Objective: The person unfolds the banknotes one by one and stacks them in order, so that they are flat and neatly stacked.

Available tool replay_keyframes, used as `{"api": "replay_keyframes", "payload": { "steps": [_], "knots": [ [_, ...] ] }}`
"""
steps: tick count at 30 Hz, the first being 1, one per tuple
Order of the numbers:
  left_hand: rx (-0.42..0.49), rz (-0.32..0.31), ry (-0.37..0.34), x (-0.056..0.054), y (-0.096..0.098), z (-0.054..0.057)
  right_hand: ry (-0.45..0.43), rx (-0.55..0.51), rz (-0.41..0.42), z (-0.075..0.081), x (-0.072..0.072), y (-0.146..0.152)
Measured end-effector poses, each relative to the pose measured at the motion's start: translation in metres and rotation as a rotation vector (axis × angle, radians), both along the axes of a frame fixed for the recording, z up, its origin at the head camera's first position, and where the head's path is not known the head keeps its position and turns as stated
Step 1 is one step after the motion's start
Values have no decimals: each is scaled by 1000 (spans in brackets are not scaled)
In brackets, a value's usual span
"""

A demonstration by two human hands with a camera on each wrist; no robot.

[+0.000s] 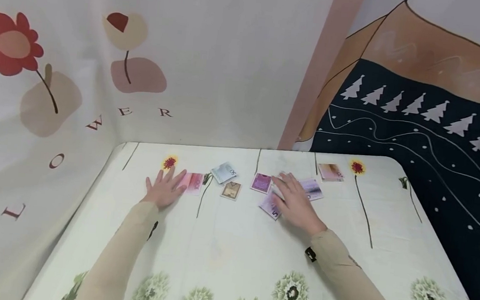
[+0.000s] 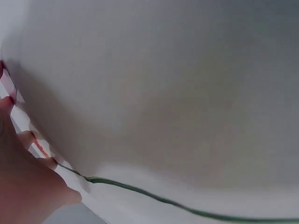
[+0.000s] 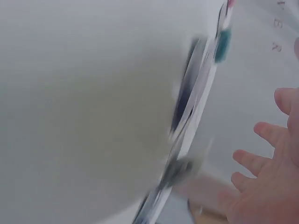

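My left hand point(image 1: 163, 192) lies with spread fingers beside a pink banknote point(image 1: 194, 183), the thumb at the note's left end. Part of this hand, with its fingertips down by the cloth, shows at the edge of the left wrist view. My right hand point(image 1: 297, 208) is over the purple banknotes, one point(image 1: 270, 207) at its thumb side and another point(image 1: 312, 189) past its outer side; it hides what lies between. Spread fingers point(image 3: 254, 161) of this hand show in the right wrist view. Just left of its fingertips is a small purple card-like piece point(image 1: 260, 183).
Between the hands lie a pale blue banknote point(image 1: 223, 173) and a small brown card-like piece point(image 1: 230, 190). An orange-pink banknote point(image 1: 330, 172) is at the far right. The flower-print cloth point(image 1: 223, 248) covers the table, and a printed curtain point(image 1: 221, 72) hangs behind its back edge.
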State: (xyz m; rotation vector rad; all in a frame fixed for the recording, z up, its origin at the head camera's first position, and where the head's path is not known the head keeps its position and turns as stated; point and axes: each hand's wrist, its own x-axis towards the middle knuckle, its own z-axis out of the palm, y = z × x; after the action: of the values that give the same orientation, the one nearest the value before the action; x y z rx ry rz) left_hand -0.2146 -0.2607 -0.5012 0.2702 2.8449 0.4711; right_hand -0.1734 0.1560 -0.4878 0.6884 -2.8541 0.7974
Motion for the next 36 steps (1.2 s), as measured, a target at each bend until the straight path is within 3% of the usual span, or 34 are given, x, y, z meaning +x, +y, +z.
{"api": "replay_keyframes", "payload": {
  "steps": [4, 13, 19, 28, 36],
  "knots": [
    [-5, 20, -35, 3, 5, 2, -28, -43, 33, 0, -3, -29],
    [-24, 37, -90, 1, 1, -3, -94, -127, 106, 1, -13, -105],
    [-36, 33, -110, -2, 1, -8, -212, -163, 139, -5, -18, -151],
    [-34, 31, -100, -1, 4, -9, -328, -256, 81, -21, -27, -198],
    [-23, 41, -74, -1, 6, -5, -444, -378, 48, -16, -27, -215]
  ]
}}
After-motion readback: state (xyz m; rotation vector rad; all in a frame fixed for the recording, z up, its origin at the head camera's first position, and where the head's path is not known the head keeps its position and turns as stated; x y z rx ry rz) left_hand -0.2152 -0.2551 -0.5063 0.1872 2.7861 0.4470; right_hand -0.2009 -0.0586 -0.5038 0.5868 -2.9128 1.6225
